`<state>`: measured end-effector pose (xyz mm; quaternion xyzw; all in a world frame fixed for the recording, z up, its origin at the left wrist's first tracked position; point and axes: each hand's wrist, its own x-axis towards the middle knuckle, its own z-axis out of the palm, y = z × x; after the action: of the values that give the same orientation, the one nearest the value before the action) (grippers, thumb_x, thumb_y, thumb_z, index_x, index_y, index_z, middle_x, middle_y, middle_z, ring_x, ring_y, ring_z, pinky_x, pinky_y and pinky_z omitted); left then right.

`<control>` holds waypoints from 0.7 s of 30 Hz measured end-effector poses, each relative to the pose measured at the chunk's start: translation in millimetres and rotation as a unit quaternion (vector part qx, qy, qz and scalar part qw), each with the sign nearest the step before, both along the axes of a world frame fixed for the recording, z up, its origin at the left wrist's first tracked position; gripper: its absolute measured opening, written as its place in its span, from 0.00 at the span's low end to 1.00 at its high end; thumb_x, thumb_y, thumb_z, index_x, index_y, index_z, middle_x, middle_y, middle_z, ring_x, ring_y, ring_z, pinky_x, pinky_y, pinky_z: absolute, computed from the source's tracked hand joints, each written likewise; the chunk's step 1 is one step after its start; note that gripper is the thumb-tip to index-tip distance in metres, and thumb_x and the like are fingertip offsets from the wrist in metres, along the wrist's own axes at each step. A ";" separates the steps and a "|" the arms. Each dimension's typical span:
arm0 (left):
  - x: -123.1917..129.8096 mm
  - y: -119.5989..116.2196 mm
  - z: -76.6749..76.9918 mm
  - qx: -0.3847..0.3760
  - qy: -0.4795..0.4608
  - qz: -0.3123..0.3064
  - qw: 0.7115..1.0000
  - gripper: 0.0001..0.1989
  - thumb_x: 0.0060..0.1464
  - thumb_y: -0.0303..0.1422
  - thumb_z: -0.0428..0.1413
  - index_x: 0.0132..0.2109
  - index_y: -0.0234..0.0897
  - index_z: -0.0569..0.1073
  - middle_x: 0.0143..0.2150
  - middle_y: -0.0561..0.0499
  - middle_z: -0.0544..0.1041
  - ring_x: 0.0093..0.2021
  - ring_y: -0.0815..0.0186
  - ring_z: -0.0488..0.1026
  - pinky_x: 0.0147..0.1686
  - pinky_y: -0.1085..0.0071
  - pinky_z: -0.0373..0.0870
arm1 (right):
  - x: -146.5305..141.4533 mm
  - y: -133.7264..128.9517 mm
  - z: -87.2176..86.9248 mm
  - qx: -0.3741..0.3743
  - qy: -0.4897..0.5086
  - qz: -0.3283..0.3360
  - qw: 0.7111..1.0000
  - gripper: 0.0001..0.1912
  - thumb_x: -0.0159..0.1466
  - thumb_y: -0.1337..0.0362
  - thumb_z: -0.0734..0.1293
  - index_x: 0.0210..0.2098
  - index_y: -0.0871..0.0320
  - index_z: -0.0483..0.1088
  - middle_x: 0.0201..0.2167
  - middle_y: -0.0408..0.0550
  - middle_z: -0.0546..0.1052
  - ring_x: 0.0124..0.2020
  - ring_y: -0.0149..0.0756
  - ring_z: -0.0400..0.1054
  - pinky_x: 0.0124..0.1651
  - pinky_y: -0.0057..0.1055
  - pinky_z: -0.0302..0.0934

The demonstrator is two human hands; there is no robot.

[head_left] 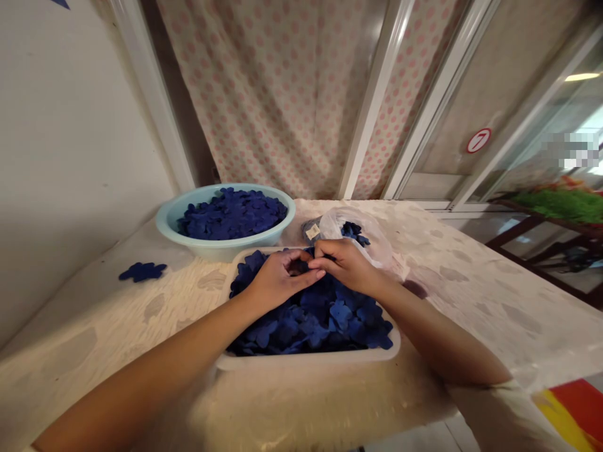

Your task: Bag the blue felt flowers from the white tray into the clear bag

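Center frame, the left hand (277,282) and right hand (346,263) curl nearly shut above a white tray (311,359) of blue felt flowers (311,320) (any grip is hidden).

We wear a loose cream-white fabric sleeve (504,417) on our right arm, its soft hem gathered near the elbow. Our left hand (277,279) and right hand (346,267) are bare, as are both forearms (151,383).

Just behind the white tray (306,360), a pale blue basin (221,249) and a plastic bag (360,242) block a straight reach back, and a wall (70,157) hems in the desk (475,301) on the left.
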<state>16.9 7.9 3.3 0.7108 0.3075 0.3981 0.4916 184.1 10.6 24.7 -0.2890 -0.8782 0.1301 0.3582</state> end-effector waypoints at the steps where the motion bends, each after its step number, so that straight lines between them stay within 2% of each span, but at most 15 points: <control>1: -0.3 0.4 -0.5 0.006 -0.001 0.001 1.000 0.10 0.44 0.36 0.60 0.30 0.33 0.71 0.25 0.55 0.71 0.26 0.70 0.68 0.26 0.75 0.64 | -1.3 -2.0 0.6 -0.028 0.014 0.016 0.999 0.17 0.64 0.58 0.58 0.21 0.59 0.56 0.18 0.38 0.59 0.21 0.24 0.53 0.25 0.22 0.47; 5: -0.5 0.6 -1.4 0.014 -0.032 -0.028 0.999 0.10 0.46 0.36 0.59 0.34 0.34 0.72 0.30 0.52 0.74 0.31 0.67 0.71 0.34 0.72 0.68 | -1.1 -7.0 3.4 -0.099 0.053 0.067 0.991 0.18 0.65 0.57 0.55 0.22 0.59 0.56 0.20 0.39 0.59 0.23 0.24 0.54 0.27 0.23 0.50; 8: 0.0 0.3 -0.8 0.007 -0.051 -0.025 0.998 0.09 0.49 0.37 0.56 0.32 0.34 0.72 0.29 0.53 0.74 0.30 0.68 0.72 0.35 0.70 0.69 | 5.2 -5.8 6.9 -0.109 0.093 0.047 0.989 0.18 0.65 0.55 0.55 0.23 0.60 0.58 0.20 0.39 0.60 0.23 0.24 0.54 0.26 0.23 0.50; 12: 0.0 2.4 -1.0 -0.023 -0.048 0.022 0.998 0.11 0.51 0.38 0.54 0.33 0.34 0.72 0.30 0.51 0.76 0.28 0.68 0.73 0.33 0.71 0.70 | 17.6 -1.6 18.1 -0.018 0.086 -0.076 0.993 0.17 0.61 0.56 0.61 0.21 0.60 0.60 0.19 0.39 0.60 0.22 0.25 0.55 0.26 0.24 0.50; 14: 0.0 3.5 -1.9 -0.031 -0.042 0.036 0.998 0.11 0.51 0.39 0.54 0.34 0.34 0.73 0.31 0.51 0.76 0.28 0.67 0.73 0.32 0.71 0.70 | 21.0 -1.4 23.9 0.036 0.048 -0.080 0.995 0.13 0.59 0.57 0.65 0.25 0.60 0.65 0.24 0.43 0.66 0.28 0.28 0.60 0.31 0.25 0.54; 17: 0.0 2.8 -2.4 -0.022 -0.028 0.032 0.999 0.10 0.50 0.37 0.54 0.34 0.35 0.74 0.30 0.51 0.77 0.29 0.66 0.73 0.33 0.69 0.70 | 19.1 -3.2 26.1 0.061 -0.023 -0.039 0.997 0.10 0.59 0.57 0.64 0.34 0.59 0.68 0.34 0.48 0.70 0.37 0.33 0.63 0.38 0.29 0.57; 19: -0.3 1.2 -1.7 -0.019 -0.027 0.020 0.999 0.09 0.49 0.35 0.55 0.35 0.35 0.75 0.31 0.51 0.77 0.30 0.65 0.74 0.35 0.68 0.70 | 15.7 -2.9 22.8 0.068 -0.066 -0.033 0.995 0.09 0.61 0.59 0.63 0.32 0.58 0.67 0.33 0.47 0.70 0.36 0.33 0.63 0.38 0.29 0.58; 21: -1.3 0.2 -0.8 -0.029 -0.043 0.015 0.999 0.09 0.47 0.32 0.55 0.36 0.35 0.76 0.33 0.50 0.78 0.32 0.64 0.74 0.37 0.68 0.69 | 14.4 -0.4 18.8 0.090 -0.086 -0.072 0.990 0.09 0.61 0.61 0.62 0.27 0.59 0.65 0.28 0.45 0.68 0.32 0.32 0.62 0.35 0.28 0.57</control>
<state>15.6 8.1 2.5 0.6738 0.3078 0.4263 0.5191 198.6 10.3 43.5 -0.3281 -0.8907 -0.0003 0.3146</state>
